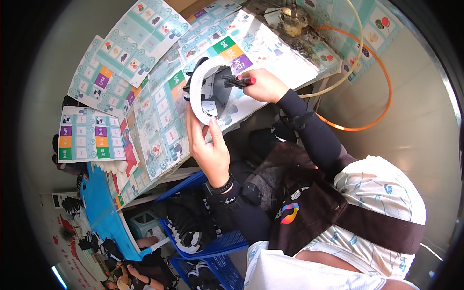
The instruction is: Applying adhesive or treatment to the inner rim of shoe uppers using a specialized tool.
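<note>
My left hand (209, 153) holds a black shoe with a thick white sole (195, 92) over the printed-sheet tabletop. Its thumb and fingers press on the near end of the sole. The shoe is tipped so that the sole's white edge makes a curved band around dark parts and a small white label. From the right, my right hand (265, 86) grips a slim black tool with red ends (238, 80). The tool's far end reaches into the dark part of the shoe; its exact kind is not clear.
Patterned sheets (145, 36) cover the worktable. A blue basket (232, 243) with black-and-white shoes stands below its edge. An orange hose (389, 92) and a pale hose loop at the right. A grimy metal fitting (294, 23) sits at the back. Another person (130, 278) sits lower left.
</note>
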